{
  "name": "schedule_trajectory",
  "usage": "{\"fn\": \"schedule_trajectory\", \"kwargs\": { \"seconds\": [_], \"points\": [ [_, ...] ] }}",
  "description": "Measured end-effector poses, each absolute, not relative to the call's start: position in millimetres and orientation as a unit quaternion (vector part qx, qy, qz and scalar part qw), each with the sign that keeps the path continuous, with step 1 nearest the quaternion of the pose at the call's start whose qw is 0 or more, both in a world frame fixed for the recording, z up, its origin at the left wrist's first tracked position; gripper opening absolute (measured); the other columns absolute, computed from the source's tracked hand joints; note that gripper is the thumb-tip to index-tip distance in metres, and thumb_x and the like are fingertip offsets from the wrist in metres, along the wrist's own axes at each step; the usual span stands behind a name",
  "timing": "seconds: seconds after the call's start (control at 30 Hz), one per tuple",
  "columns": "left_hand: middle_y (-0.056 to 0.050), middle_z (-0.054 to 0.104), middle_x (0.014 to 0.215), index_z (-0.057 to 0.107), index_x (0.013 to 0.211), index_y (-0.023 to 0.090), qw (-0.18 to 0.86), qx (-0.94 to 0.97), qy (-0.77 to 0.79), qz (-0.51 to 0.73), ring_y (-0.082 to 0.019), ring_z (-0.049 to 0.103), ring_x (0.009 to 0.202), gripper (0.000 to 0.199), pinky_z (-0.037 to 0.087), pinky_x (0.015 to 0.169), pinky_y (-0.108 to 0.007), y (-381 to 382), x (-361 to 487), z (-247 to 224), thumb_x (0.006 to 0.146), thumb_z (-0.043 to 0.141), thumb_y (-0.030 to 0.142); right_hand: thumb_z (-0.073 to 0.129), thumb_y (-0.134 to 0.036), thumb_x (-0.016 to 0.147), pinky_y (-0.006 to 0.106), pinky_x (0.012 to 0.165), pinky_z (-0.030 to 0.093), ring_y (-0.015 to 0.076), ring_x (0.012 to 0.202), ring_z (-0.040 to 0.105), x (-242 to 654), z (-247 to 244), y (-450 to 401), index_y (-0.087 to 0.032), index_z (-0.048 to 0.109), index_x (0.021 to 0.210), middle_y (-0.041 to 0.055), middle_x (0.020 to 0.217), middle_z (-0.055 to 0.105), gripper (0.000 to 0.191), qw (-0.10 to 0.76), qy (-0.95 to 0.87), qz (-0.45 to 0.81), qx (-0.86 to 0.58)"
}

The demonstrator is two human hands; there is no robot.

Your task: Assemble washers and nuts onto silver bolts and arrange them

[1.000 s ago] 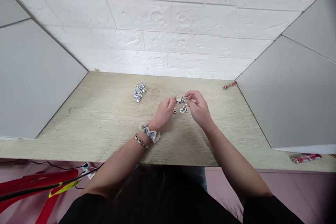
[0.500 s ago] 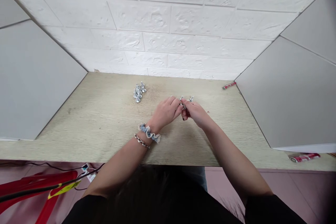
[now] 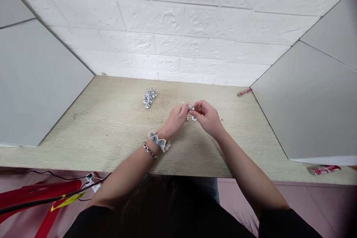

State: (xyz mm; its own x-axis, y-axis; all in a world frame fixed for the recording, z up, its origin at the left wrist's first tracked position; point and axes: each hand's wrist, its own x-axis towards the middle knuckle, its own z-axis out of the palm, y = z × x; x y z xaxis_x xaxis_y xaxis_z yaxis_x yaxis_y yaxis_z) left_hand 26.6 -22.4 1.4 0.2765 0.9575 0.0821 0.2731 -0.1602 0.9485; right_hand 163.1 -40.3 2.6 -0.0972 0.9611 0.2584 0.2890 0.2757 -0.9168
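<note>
"Fastener (image 3: pixel 191 108) and fingers first: what is being done?"

"Small metal hardware is being handled at the fingertips, to the right of the bolt cluster (image 3: pixel 147 98) and slightly nearer the person. Whether it is one part or several joined cannot be told."

"How is it gripped?"

"It is pinched by the left hand (image 3: pixel 176 119), with thumb and fingers nearly closed. Its other side is met by the thumb and forefinger of the right hand (image 3: pixel 208 118), drawn close together, with the remaining fingers loosely curled."

"And what is called for by the handling?"

"A light, steady pinch, it is judged, with the part kept aligned between both sets of fingertips."

"Is anything in the way?"

"The view is partly blocked by the fingers. A nut (image 3: pixel 186 119) and a flat washer (image 3: pixel 194 118) are seen just under the hands, right of the cluster and nearer the person; they could be nudged by a low knuckle."

"What else is seen?"

"Far right of the cluster, a red cylinder (image 3: pixel 244 92) is placed beside the grey panel (image 3: pixel 315 100). Behind the cluster, the worktop (image 3: pixel 119 119) is bordered by a white brick-patterned wall (image 3: pixel 167 18)."
</note>
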Motion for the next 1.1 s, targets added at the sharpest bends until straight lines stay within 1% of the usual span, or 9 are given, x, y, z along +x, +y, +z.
{"fn": "schedule_trajectory", "kwargs": {
  "seconds": [0.07, 0.13, 0.27, 0.33, 0.37, 0.5, 0.7, 0.9, 1.1],
  "points": [
    [0.003, 0.038, 0.052, 0.037, 0.059, 0.018, 0.515, 0.62, 0.463, 0.369, -0.01, 0.038, 0.049, 0.039, 0.031, 0.05, -0.025, -20.0, 28.0, -1.7, 0.088, 0.026, 0.041, 0.054, -0.02, 0.074, 0.026, 0.061, 0.042, 0.0121, 0.07, 0.051, 163.0, 2.6, -40.1, -0.02, 0.055, 0.083, 0.001, 0.079, 0.055, 0.008, 0.474, -0.679, 0.32, -0.46],
    [0.003, 0.036, 0.051, 0.036, 0.058, 0.018, 0.539, 0.602, 0.462, 0.365, -0.01, 0.037, 0.048, 0.039, 0.031, 0.049, -0.024, -18.0, 28.7, -5.1, 0.088, 0.026, 0.041, 0.048, -0.013, 0.073, 0.026, 0.063, 0.042, 0.0142, 0.081, 0.052, 163.1, 2.7, -39.7, -0.02, 0.056, 0.081, 0.0036, 0.089, 0.055, 0.013, 0.488, -0.694, 0.286, -0.446],
    [0.003, 0.037, 0.053, 0.033, 0.058, 0.018, 0.446, 0.641, 0.491, 0.387, -0.01, 0.037, 0.051, 0.039, 0.03, 0.052, -0.025, -18.2, 27.4, -7.2, 0.089, 0.025, 0.042, 0.047, -0.013, 0.068, 0.024, 0.059, 0.041, 0.0136, 0.079, 0.051, 165.4, 3.6, -37.5, -0.021, 0.052, 0.086, 0.0031, 0.091, 0.055, 0.021, 0.521, -0.612, 0.327, -0.498],
    [0.002, 0.04, 0.056, 0.034, 0.06, 0.018, 0.355, 0.694, 0.488, 0.392, -0.011, 0.038, 0.055, 0.038, 0.031, 0.055, -0.026, -20.5, 25.5, -4.6, 0.09, 0.025, 0.039, 0.048, -0.024, 0.073, 0.023, 0.054, 0.039, 0.0115, 0.067, 0.051, 166.9, 3.9, -35.5, -0.02, 0.05, 0.081, 0.0015, 0.082, 0.055, 0.009, 0.5, -0.557, 0.402, -0.528],
    [0.002, 0.042, 0.058, 0.036, 0.062, 0.018, 0.305, 0.726, 0.479, 0.388, -0.012, 0.04, 0.057, 0.036, 0.031, 0.057, -0.026, -21.8, 24.3, -2.8, 0.091, 0.025, 0.037, 0.046, -0.033, 0.077, 0.022, 0.051, 0.037, 0.0107, 0.061, 0.05, 167.6, 3.8, -34.5, -0.019, 0.05, 0.076, 0.0013, 0.075, 0.055, 0.014, 0.48, -0.538, 0.443, -0.533],
    [-0.003, 0.049, 0.071, 0.044, 0.073, 0.018, 0.11, 0.834, 0.419, 0.342, -0.015, 0.045, 0.069, 0.028, 0.035, 0.064, -0.027, -25.1, 18.5, 3.1, 0.092, 0.027, 0.031, 0.028, -0.069, 0.078, 0.022, 0.043, 0.03, 0.0093, 0.045, 0.044, 167.6, 1.6, -32.4, -0.017, 0.047, 0.057, 0.0016, 0.051, 0.048, 0.059, 0.395, -0.505, 0.563, -0.521],
    [-0.006, 0.052, 0.079, 0.049, 0.083, 0.016, -0.023, 0.878, 0.366, 0.308, -0.017, 0.048, 0.076, 0.033, 0.037, 0.067, -0.028, -22.9, 12.9, 3.5, 0.093, 0.023, 0.033, 0.03, -0.076, 0.073, 0.024, 0.042, 0.029, 0.0093, 0.041, 0.04, 164.5, 0.7, -36.7, -0.018, 0.044, 0.053, 0.0007, 0.046, 0.045, 0.063, 0.355, -0.497, 0.617, -0.496],
    [-0.005, 0.051, 0.079, 0.048, 0.082, 0.016, -0.007, 0.883, 0.361, 0.299, -0.017, 0.047, 0.076, 0.03, 0.037, 0.067, -0.028, -23.1, 15.2, 3.9, 0.093, 0.025, 0.031, 0.036, -0.07, 0.076, 0.025, 0.045, 0.031, 0.009, 0.041, 0.033, 162.2, 0.2, -38.0, -0.02, 0.033, 0.049, -0.0038, 0.042, 0.03, 0.057, 0.388, -0.49, 0.621, -0.473],
    [-0.002, 0.049, 0.07, 0.043, 0.072, 0.018, 0.174, 0.825, 0.41, 0.348, -0.014, 0.047, 0.069, 0.03, 0.037, 0.066, -0.027, -23.5, 20.8, 1.5, 0.093, 0.026, 0.032, 0.045, -0.066, 0.074, 0.025, 0.05, 0.034, 0.0091, 0.049, 0.038, 159.6, -0.7, -36.9, -0.019, 0.041, 0.061, -0.0039, 0.054, 0.037, 0.049, 0.437, -0.534, 0.541, -0.481]
  ]
}}
